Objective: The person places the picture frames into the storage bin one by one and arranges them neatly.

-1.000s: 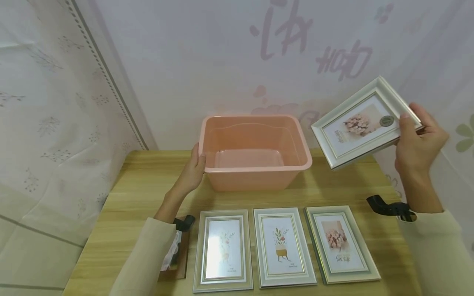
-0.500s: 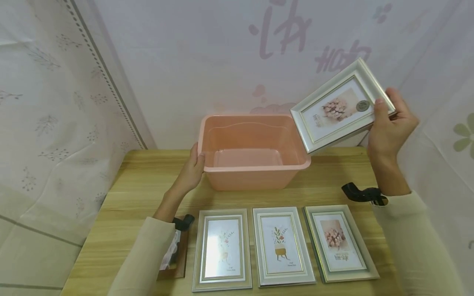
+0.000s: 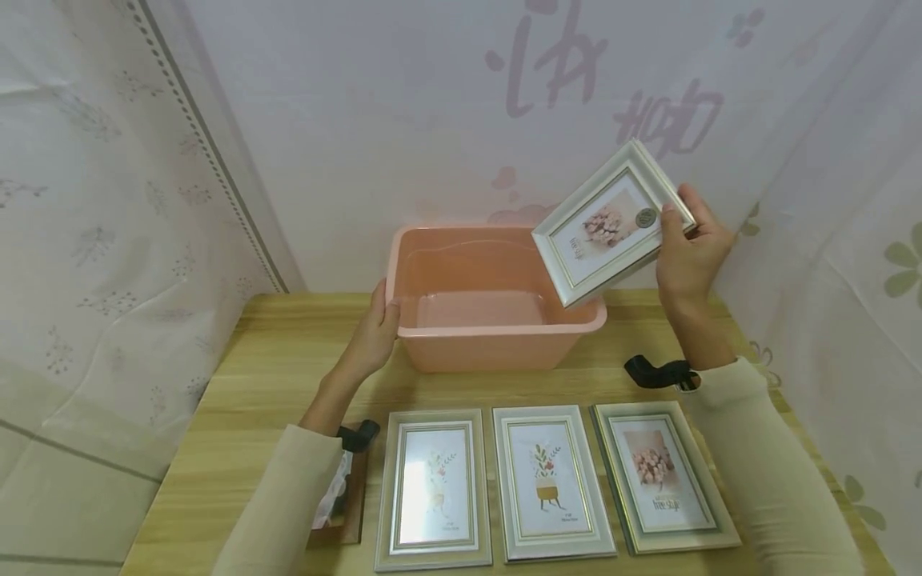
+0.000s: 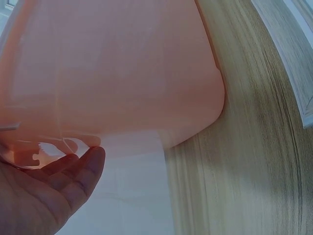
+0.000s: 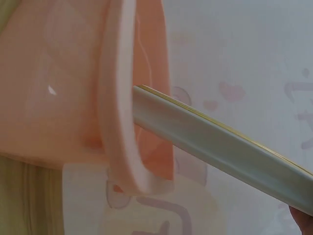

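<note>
Your right grip [image 3: 687, 254] is clamped on the raised frame [image 3: 611, 224] by one end, the thumb pressing its front border near a round grey disc [image 3: 646, 218] on the picture of pink blossoms. The raised frame hangs in the air at a slant, face toward the head view, with its lowest corner over the right part of the tub [image 3: 493, 354]. In the right wrist view its far end passes behind the pink rim; you cannot tell from here whether the two touch. Your left grip [image 3: 374, 332] is clamped on the tub at its left side, thumb up by the rim and fingers against the outside wall. The tub stands upright at the back of the tabletop [image 3: 288, 344], its floor showing through the opening. Nearer to you, three pale frames lie face up in a row: the left frame [image 3: 434, 490] with glare across its glass, the middle frame [image 3: 553, 482] with a potted plant picture, and the right frame [image 3: 663, 478] with pink blossoms, turned a little askew. Beside the left frame is a brown frame [image 3: 356, 508], partly hidden under your left sleeve [image 3: 277, 500]. Each wrist wears a black strap, and a printed cloth [image 3: 389, 120] hangs behind the tabletop
</note>
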A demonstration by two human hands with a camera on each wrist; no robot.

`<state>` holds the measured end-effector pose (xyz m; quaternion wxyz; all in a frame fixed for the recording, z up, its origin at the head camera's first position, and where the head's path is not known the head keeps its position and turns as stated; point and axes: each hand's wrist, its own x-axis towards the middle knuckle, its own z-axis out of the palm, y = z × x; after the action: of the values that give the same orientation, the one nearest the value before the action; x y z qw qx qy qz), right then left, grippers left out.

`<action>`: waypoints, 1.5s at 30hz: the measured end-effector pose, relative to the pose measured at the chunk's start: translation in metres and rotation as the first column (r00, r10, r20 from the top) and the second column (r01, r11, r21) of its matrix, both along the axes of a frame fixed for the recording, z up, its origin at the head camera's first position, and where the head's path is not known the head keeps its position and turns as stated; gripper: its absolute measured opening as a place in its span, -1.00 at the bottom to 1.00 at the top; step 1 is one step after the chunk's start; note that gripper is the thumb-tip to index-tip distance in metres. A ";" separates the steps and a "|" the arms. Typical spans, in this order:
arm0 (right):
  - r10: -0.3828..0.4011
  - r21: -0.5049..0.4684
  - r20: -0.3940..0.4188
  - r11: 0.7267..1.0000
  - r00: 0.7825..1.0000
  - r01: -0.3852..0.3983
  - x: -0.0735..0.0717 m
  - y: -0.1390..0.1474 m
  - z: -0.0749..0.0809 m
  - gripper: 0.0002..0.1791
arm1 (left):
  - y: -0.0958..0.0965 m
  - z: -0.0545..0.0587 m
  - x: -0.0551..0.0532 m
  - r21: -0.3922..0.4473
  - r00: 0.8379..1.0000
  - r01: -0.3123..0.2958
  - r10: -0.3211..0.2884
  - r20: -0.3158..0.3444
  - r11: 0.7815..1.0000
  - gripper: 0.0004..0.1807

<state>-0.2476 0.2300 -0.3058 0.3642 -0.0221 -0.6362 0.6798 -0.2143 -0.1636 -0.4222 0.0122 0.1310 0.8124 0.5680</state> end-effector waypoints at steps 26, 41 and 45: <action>0.040 0.284 0.198 0.954 0.979 -0.097 -0.005 -0.036 -0.047 -0.59 | -0.002 -0.001 0.000 0.026 1.000 -0.004 0.004 0.008 1.000 -0.45; -0.031 0.512 0.235 0.854 0.971 -0.097 -0.018 -0.042 -0.074 -0.62 | 0.002 -0.002 -0.002 0.046 1.000 0.011 -0.011 0.011 0.999 -0.44; -0.034 0.573 0.238 0.812 0.971 -0.112 -0.018 -0.044 -0.076 -0.59 | 0.001 0.000 -0.001 0.042 1.000 0.009 -0.009 0.017 0.999 -0.44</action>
<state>-0.2653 0.1863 -0.3817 0.2607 0.0228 -0.8528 0.4521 -0.2153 -0.1626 -0.4225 0.0192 0.1299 0.7995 0.5861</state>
